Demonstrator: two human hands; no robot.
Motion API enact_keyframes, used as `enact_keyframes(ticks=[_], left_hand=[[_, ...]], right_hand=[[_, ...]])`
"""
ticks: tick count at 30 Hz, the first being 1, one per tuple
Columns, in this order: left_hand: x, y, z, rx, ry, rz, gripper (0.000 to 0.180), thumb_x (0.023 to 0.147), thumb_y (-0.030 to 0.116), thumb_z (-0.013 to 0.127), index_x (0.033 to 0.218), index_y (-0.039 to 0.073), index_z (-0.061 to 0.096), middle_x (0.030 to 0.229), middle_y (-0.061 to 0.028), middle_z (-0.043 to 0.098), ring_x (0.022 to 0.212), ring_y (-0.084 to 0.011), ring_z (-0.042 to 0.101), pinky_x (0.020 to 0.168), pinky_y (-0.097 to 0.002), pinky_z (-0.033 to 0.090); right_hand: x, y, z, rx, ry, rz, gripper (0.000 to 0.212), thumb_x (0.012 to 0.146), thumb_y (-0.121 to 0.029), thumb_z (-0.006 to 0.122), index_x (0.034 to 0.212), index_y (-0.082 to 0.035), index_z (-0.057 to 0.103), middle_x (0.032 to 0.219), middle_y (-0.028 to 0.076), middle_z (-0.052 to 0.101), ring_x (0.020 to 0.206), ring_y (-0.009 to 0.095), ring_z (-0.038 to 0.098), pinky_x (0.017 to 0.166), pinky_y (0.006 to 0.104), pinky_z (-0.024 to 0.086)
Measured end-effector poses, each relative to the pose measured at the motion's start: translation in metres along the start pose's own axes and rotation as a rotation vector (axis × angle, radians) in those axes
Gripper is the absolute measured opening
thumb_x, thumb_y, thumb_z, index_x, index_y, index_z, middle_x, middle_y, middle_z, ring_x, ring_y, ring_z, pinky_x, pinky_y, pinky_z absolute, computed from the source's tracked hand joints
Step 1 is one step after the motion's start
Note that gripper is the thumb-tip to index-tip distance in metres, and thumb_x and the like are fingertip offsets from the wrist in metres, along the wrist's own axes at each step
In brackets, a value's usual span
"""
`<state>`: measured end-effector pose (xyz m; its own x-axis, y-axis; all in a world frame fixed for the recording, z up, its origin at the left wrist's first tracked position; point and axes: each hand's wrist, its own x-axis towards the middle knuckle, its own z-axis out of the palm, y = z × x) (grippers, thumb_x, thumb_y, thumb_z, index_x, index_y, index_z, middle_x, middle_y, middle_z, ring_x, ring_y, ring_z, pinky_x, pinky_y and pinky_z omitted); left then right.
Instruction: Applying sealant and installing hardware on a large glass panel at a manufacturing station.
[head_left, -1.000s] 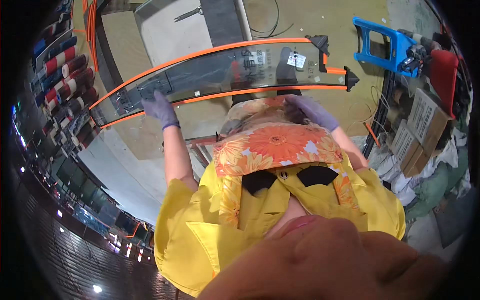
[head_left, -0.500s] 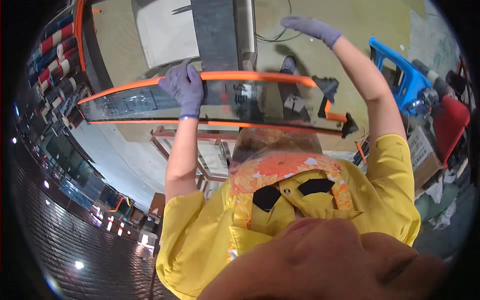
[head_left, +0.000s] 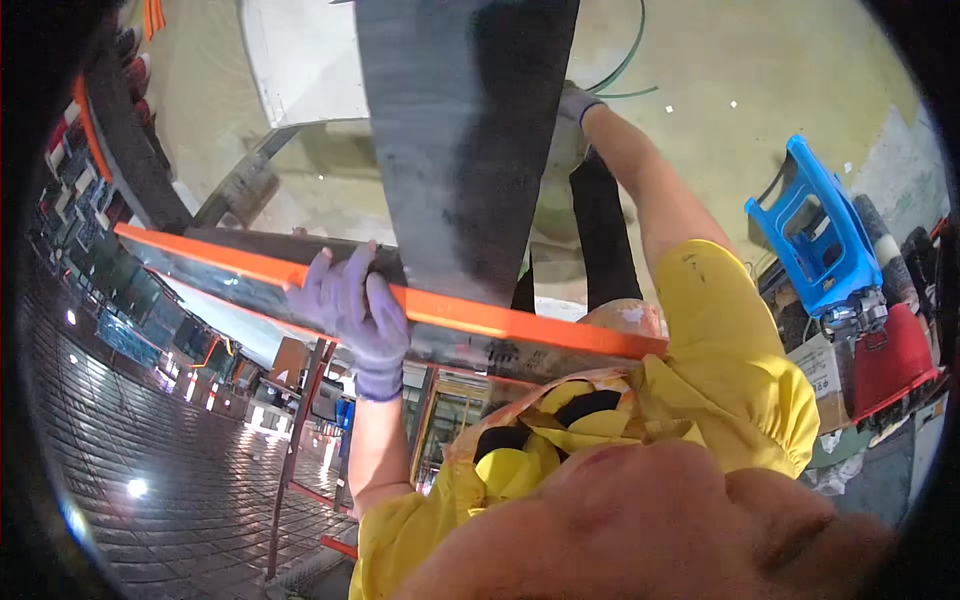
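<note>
A clear panel edged with orange strips point(head_left: 500, 318) is held on its edge across my front. My left hand point(head_left: 352, 318), in a grey-purple glove, is closed over its upper orange edge, fingers bent across the strip. Beyond the panel a long dark board or surface point(head_left: 430, 130) extends away from me. My right hand point(head_left: 574, 104), gloved the same way, is stretched far forward at the right side of that dark board. Its fingers are hidden there, so its grip does not show. The panel's right end meets my yellow sleeve and apron.
To the right lie a blue plastic stool point(head_left: 825, 240), a red object point(head_left: 893, 365) and a cardboard box point(head_left: 822, 375). A white sheet point(head_left: 300, 65) is at the far left. A green cord point(head_left: 632, 60) lies on the floor. A red metal frame point(head_left: 292, 470) stands at the lower left.
My right hand has swung from the right down to the dark board's right side. The panel has tipped and come nearer my body, its right end lower. My left hand keeps hold.
</note>
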<state>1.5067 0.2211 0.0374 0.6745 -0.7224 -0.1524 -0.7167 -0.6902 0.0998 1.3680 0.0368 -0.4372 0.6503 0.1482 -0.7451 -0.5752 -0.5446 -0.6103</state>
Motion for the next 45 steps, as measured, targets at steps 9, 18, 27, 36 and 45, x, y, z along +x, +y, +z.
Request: enact_keyframes(ticks=[9,18,27,36,45], left_hand=[[0.001,-0.004,0.008,-0.027,0.072,-0.012,0.025,0.083,0.021,0.048,0.097,0.011,0.066,0.079,-0.0023,0.060,0.106,-0.0239,0.046,0.104,-0.0469,0.011],[0.000,-0.014,0.014,-0.065,0.274,0.094,0.023,0.079,0.027,0.058,0.100,0.019,0.064,0.087,-0.0002,0.061,0.093,-0.0174,0.053,0.089,-0.0475,0.027],[-0.121,0.138,-0.035,-0.767,0.234,0.388,0.035,0.080,0.025,0.060,0.112,0.011,0.057,0.102,-0.0139,0.061,0.093,-0.0297,0.058,0.090,-0.0390,0.040],[-0.350,0.285,-0.065,-1.211,-0.378,0.982,0.074,0.079,0.035,0.064,0.136,0.004,0.029,0.134,-0.0199,0.037,0.125,-0.0317,0.036,0.103,-0.0375,0.029],[-0.397,0.256,-0.051,-0.577,0.241,0.576,0.068,0.073,0.036,0.065,0.132,0.015,0.037,0.114,-0.0172,0.051,0.109,-0.0313,0.048,0.092,-0.0396,0.037]], right_hand=[[-0.143,-0.021,-0.060,0.789,-0.131,0.235,0.034,0.084,-0.036,0.050,0.104,-0.012,0.063,0.088,0.006,0.061,0.073,0.016,0.055,0.064,0.0270,0.045],[-0.596,0.087,-0.150,1.129,1.253,0.465,0.031,0.084,-0.036,0.054,0.100,-0.009,0.058,0.072,0.001,0.049,0.053,0.010,0.043,0.047,0.0224,0.037],[-0.798,-0.084,0.056,1.219,1.430,0.103,0.028,0.094,-0.035,0.044,0.102,-0.010,0.053,0.076,-0.003,0.048,0.059,0.007,0.043,0.053,0.0198,0.037],[-0.772,-0.158,0.145,1.610,1.186,-0.378,0.028,0.091,-0.036,0.049,0.109,-0.015,0.056,0.094,0.000,0.058,0.072,0.012,0.052,0.069,0.0279,0.043],[-0.810,-0.103,0.156,1.716,0.870,-0.716,0.023,0.092,-0.027,0.049,0.108,-0.011,0.055,0.092,0.001,0.059,0.069,0.012,0.054,0.066,0.0290,0.047]])
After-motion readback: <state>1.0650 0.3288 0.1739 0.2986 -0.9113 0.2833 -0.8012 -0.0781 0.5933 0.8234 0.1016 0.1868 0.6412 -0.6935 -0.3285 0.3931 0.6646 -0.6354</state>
